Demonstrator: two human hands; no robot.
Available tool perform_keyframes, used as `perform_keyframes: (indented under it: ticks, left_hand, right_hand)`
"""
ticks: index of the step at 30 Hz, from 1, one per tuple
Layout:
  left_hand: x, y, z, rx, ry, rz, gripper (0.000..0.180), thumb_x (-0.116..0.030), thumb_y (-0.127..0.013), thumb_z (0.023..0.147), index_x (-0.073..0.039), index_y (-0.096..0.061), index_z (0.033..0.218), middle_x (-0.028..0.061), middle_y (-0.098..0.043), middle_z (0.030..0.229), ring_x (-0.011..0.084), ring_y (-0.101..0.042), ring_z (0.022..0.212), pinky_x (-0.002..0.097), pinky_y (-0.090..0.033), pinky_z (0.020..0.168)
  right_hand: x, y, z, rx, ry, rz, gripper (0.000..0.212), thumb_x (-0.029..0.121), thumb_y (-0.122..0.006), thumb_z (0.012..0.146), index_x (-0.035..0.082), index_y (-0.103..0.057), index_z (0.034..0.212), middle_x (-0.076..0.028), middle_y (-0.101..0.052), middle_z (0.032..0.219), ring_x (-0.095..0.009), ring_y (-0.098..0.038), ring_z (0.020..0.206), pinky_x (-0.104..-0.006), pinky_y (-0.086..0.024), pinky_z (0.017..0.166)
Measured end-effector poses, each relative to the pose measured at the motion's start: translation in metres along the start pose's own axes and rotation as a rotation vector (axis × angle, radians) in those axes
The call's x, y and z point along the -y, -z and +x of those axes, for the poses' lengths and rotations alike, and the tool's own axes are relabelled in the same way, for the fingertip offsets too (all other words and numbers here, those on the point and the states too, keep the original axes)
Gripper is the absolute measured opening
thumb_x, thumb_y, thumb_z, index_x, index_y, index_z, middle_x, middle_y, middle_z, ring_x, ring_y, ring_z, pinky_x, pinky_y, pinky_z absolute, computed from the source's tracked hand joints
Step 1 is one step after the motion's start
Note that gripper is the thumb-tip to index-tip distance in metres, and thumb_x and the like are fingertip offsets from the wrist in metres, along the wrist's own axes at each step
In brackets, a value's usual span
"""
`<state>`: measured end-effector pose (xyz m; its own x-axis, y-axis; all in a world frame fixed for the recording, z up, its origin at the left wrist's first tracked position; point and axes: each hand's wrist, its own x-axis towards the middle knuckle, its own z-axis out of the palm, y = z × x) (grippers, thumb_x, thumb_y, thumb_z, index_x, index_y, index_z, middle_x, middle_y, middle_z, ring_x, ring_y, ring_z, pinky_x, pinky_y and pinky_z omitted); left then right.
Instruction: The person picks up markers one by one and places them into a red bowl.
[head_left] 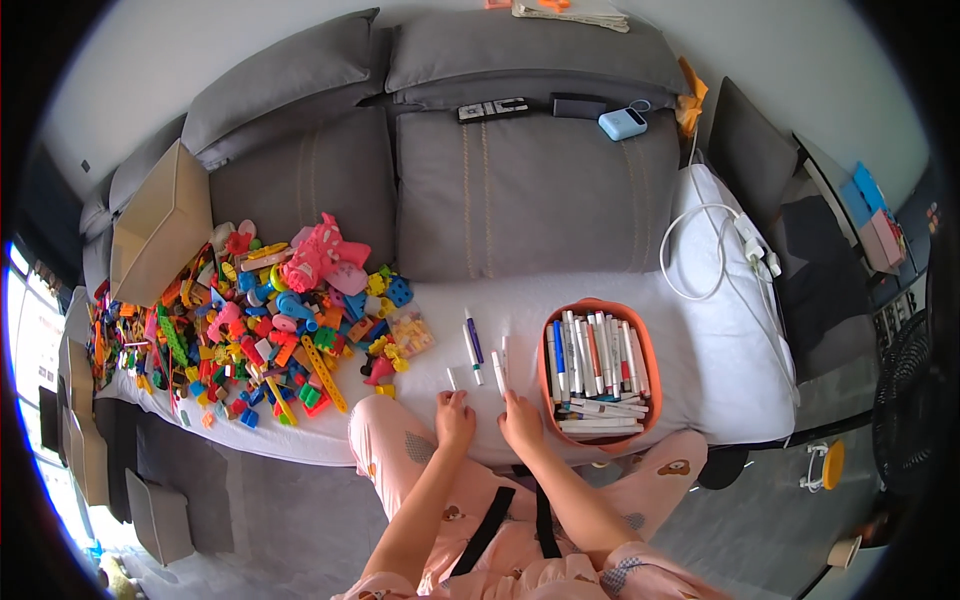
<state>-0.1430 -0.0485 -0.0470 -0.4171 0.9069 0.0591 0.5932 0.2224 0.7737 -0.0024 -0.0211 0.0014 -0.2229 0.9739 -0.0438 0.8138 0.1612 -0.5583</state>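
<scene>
My left hand [455,420] is closed in a pinch, with a short white piece that looks like a marker cap [452,379] at its fingertips. Just to its right, my right hand [521,422] grips a white marker [498,370] that points away from me. Beyond both hands, a purple marker [474,338] and a white marker with a green end [471,354] lie side by side on the white sofa cover. Another pale marker [505,349] is partly behind the held one. An orange basket [653,395] to the right holds many markers, some upright in rows, others lying across the near end.
A big heap of colourful toys [290,310] spreads over the left of the sofa, beside a tipped beige bin [160,225]. Grey cushions [540,195] line the back, bearing a light-blue power bank [623,124]. A white power strip with cable [748,236] lies far right.
</scene>
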Motion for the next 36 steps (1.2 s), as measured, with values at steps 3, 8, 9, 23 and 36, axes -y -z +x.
perform_keyframes:
  ticks: [3, 8, 9, 23, 36]
  left_hand:
    - [-0.019, -0.003, -0.006, 0.013, 0.043, -0.080, 0.033, -0.003, -0.059, 0.074, -0.005, -0.061, 0.107, 0.0153, -0.053, 0.104, 0.0278, -0.059, 0.076, 0.0361, -0.051, 0.071]
    - [-0.101, -0.014, -0.001, -0.075, -0.054, -0.270, 0.032, -0.003, -0.059, 0.077, -0.004, -0.061, 0.109, 0.0132, -0.053, 0.107, 0.0185, -0.058, 0.068, 0.0298, -0.050, 0.062]
    - [-0.122, -0.022, 0.000, -0.035, -0.099, -0.343, 0.033, -0.003, -0.060, 0.078, -0.005, -0.061, 0.111, 0.0134, -0.053, 0.108, 0.0185, -0.059, 0.068, 0.0294, -0.050, 0.061]
    - [-0.203, -0.079, 0.000, 0.125, -0.290, -0.495, 0.023, 0.002, -0.058, 0.082, -0.002, -0.062, 0.105, 0.0138, -0.055, 0.106, 0.0194, -0.060, 0.069, 0.0273, -0.052, 0.058]
    - [-0.033, -0.021, 0.088, 0.063, 0.018, 0.182, 0.047, -0.015, -0.062, 0.079, -0.015, -0.052, 0.124, 0.0160, -0.048, 0.116, 0.0349, -0.054, 0.101, 0.0412, -0.048, 0.085]
  right_hand:
    - [-0.019, 0.011, -0.013, -0.129, 0.125, 0.156, 0.027, 0.005, -0.061, 0.075, 0.005, -0.053, 0.100, -0.017, -0.060, 0.082, -0.036, -0.061, 0.073, -0.0437, -0.050, 0.062]
    - [-0.005, 0.086, -0.032, -0.341, 0.043, 0.409, 0.023, 0.004, -0.062, 0.077, 0.005, -0.057, 0.099, -0.014, -0.061, 0.084, -0.027, -0.062, 0.065, -0.0366, -0.050, 0.057]
    - [-0.013, 0.101, -0.034, -0.423, 0.020, 0.366, 0.020, 0.004, -0.062, 0.077, 0.006, -0.057, 0.097, -0.012, -0.058, 0.077, -0.026, -0.061, 0.061, -0.0349, -0.048, 0.055]
    - [-0.088, 0.142, -0.023, -0.686, 0.068, 0.086, 0.029, -0.007, -0.055, 0.074, 0.002, -0.058, 0.102, -0.018, -0.058, 0.111, -0.037, -0.057, 0.099, -0.0418, -0.048, 0.083]
    - [0.008, 0.000, 0.039, -0.023, 0.075, -0.086, 0.027, 0.001, -0.059, 0.073, 0.007, -0.060, 0.099, -0.017, -0.051, 0.105, -0.034, -0.055, 0.095, -0.0426, -0.051, 0.074]
